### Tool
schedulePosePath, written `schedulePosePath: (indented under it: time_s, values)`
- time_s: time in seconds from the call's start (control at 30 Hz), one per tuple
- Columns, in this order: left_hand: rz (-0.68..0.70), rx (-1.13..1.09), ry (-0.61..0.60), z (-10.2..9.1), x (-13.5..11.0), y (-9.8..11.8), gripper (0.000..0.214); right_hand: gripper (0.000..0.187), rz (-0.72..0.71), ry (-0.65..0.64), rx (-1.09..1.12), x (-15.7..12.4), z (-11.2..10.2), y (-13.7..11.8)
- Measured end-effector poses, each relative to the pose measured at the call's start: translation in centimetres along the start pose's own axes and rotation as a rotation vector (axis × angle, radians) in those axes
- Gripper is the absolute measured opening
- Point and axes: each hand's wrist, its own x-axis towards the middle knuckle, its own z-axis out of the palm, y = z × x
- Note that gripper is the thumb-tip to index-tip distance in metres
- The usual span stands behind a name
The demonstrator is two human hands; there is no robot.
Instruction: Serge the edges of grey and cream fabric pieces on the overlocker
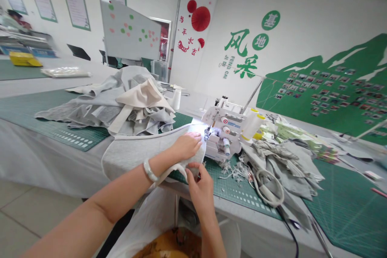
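A piece of light grey fabric (pixel 136 151) lies at the front of the table, its far end under the lit needle area of a white overlock sewing machine (pixel 216 145). Flat on this fabric, close to the needle, rests my left hand (pixel 188 146), fingers stretched toward the machine. My right hand (pixel 201 183) is nearer to me, at the table's front edge. Its thumb and index finger pinch the fabric's near edge, which curls up there. White thread cones (pixel 253 124) stand behind the machine.
A large heap of grey and cream fabric pieces (pixel 121 100) lies left of the machine. On the right are crumpled grey fabric (pixel 281 165), thread scraps (pixel 234 169) and a dark cord (pixel 290 225). Green cutting mats (pixel 347 205) cover parts of the table. A whiteboard (pixel 130 28) stands behind.
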Motion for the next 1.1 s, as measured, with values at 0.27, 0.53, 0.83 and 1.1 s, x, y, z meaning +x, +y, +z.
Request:
schedulePosePath:
  time_s: [0.27,0.53,0.83,1.1]
  values:
    - [0.018,-0.082,0.032,0.7,0.5,-1.3,0.033,0.025,0.021,-0.113,0.007,-1.4,-0.5,0.2]
    - [0.012,-0.125,0.0,0.6,1.0,-2.1,0.035,0.008,-0.12,-0.002,-0.231,-2.0,-0.5,-0.1]
    - [-0.021,-0.17,-0.028,0.9,1.6,-2.9,0.041,0.016,-0.454,0.109,-0.573,-1.3,-0.8,-1.9]
    - [0.031,-0.176,-0.134,0.0,2.8,-4.2,0.043,0.016,-0.429,0.006,-0.352,-0.3,0.5,-0.8]
